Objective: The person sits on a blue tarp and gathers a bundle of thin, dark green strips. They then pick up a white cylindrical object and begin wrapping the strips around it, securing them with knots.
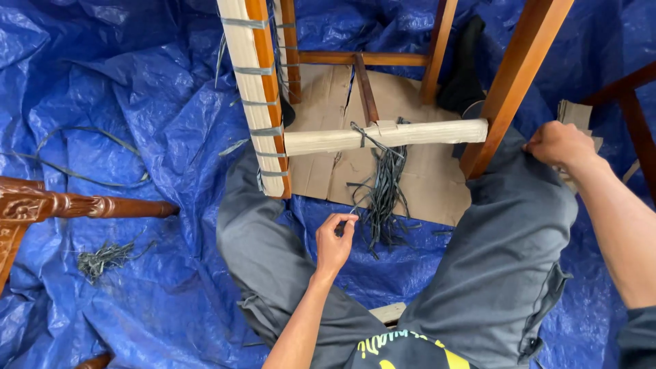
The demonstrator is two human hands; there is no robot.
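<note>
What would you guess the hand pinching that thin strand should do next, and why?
Probably draw the strand taut toward the body. The left hand pinches its end, and it runs slack up to the knot on the paper-wrapped rail, where other strands hang loose. The right hand rests by the wooden leg.

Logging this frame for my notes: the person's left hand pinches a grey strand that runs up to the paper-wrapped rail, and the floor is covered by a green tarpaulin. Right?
Not quite. The tarpaulin is blue, not green, as the head view shows. The left hand does pinch a grey strand below the paper-wrapped rail.
</note>
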